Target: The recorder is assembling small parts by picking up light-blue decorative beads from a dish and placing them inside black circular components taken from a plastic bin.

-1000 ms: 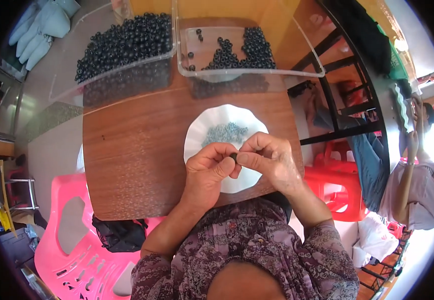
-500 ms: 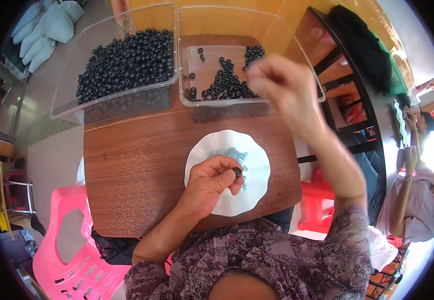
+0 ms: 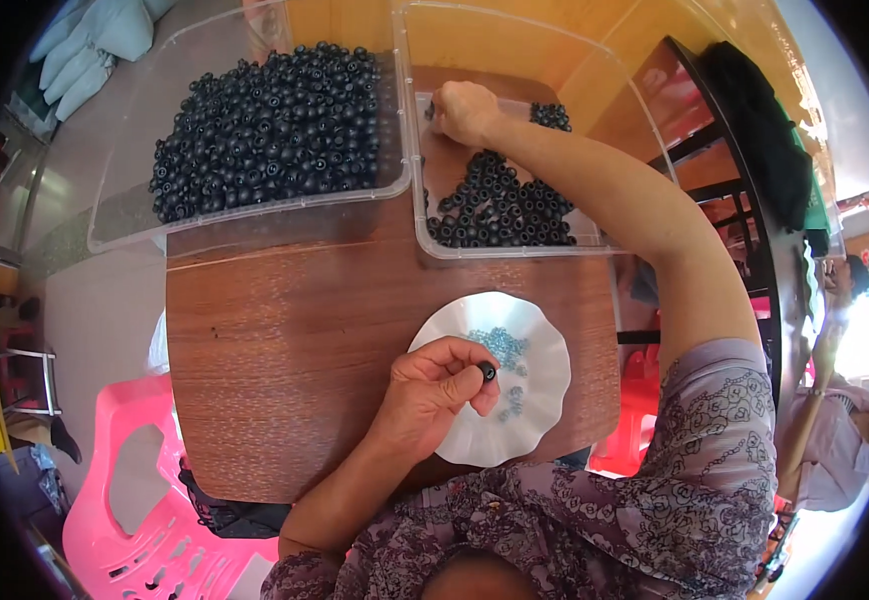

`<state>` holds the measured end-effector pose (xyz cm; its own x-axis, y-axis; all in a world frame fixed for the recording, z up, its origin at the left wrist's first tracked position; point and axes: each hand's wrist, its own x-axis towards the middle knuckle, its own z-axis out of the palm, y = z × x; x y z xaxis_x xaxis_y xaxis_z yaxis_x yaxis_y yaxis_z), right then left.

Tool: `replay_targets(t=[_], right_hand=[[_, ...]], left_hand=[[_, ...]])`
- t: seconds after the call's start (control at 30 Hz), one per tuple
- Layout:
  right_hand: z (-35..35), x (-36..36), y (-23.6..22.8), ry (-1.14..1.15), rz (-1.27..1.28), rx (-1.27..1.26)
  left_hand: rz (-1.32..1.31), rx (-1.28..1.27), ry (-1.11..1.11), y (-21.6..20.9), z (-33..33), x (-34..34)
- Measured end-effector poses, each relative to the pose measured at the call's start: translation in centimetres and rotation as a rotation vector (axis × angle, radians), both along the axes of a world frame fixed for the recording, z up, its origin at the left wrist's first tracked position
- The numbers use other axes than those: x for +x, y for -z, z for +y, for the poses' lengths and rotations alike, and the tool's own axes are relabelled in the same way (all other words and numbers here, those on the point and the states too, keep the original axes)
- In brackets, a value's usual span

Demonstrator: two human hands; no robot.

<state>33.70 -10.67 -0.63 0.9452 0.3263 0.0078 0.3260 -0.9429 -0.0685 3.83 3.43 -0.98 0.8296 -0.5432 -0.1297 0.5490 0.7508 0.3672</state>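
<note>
My left hand [image 3: 433, 400] pinches a small black round piece with a hole [image 3: 488, 371] between thumb and fingers, above the near left part of a white wavy-edged plate [image 3: 545, 400]. Small translucent bluish pieces [image 3: 500, 345] lie scattered on that plate. My right hand [image 3: 465, 113] reaches into the clear plastic bin on the right [image 3: 515, 252], at its far left side. Its fingers are bent down and closed, with something dark at their tips that I cannot make out. Loose black pieces with holes [image 3: 500, 205] lie in the bin, partly under my forearm.
A second clear bin [image 3: 285, 207] at the left holds a large heap of black pieces [image 3: 270, 135]. Both bins stand at the far side of the brown wooden table [image 3: 285, 370]. A pink chair [image 3: 105, 480] is at the left, a red stool [image 3: 635, 425] at the right. Another person [image 3: 835, 440] sits farther right.
My right hand has moved left and away from me, down into the right bin. My left hand still holds the black piece. The whole view has shifted slightly.
</note>
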Motion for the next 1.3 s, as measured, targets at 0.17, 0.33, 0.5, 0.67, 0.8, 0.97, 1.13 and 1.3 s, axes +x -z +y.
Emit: replay_targets(t=[0.17, 0.33, 0.5, 0.67, 0.8, 0.97, 1.13, 1.3], right_hand=[[-2.5, 1.5, 0.3, -0.098, -0.025, -0.025], [-2.9, -3.5, -9.3, -0.105, 0.273, 0.526], [-3.0, -16.1, -15.7, 0.123, 0.276, 1.024], [-4.3, -26.2, -14.7, -0.023, 0.174, 1.008], [-5.2, -31.8, -9.5, 0.040, 0.204, 1.351], [-5.2, -34.1, -6.6, 0.177, 0.322, 1.585], [-5.2, -35.0, -6.2, 0.133, 0.311, 1.599], [-4.6, -35.9, -6.7, 0.177, 0.331, 1.618]], left_hand=[[0.003, 0.100, -0.023, -0.2, -0.3, 0.8], [-0.037, 0.060, -0.050, 0.0, -0.2, 1.2], [-0.093, 0.041, 0.007, 0.1, -0.7, 1.1], [-0.087, 0.070, 0.014, 0.1, -0.8, -0.4], [-0.120, 0.086, 0.015, -1.0, -1.5, -2.3], [-0.093, 0.186, -0.041, -2.0, -2.2, -3.9], [-0.130, 0.251, -0.051, -2.1, -2.4, -4.7], [-0.097, 0.291, -0.083, -2.4, -2.7, -5.0]])
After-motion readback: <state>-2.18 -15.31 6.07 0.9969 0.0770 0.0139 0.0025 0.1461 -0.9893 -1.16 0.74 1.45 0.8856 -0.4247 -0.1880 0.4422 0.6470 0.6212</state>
